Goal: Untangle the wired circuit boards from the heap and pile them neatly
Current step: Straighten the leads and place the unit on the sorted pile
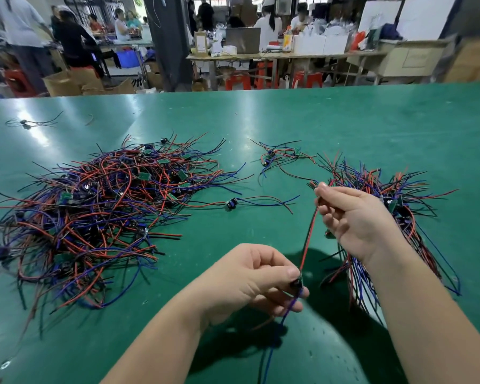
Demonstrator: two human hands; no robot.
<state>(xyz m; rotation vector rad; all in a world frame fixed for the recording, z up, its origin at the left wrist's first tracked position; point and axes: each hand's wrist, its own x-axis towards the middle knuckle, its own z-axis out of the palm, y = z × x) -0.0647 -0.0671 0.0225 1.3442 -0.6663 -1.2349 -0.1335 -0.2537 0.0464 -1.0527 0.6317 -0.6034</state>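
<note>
Head view: just right of the heap (94, 212) and nearer the person, the left hand (250, 281) has its grip pinched on a small circuit board (297, 284). Farther right of the heap, the right hand (355, 220) pinches the red wire (306, 245), which runs straight up from the board. A second pile (394, 187) lies behind that hand on the green tabletop (288, 120).

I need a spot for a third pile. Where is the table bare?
Bare: green tabletop beyond both wire piles, and the strip between tangled red-blue-black wire heap and left hand. Crowded: sorted wire bundle behind right hand.
</note>
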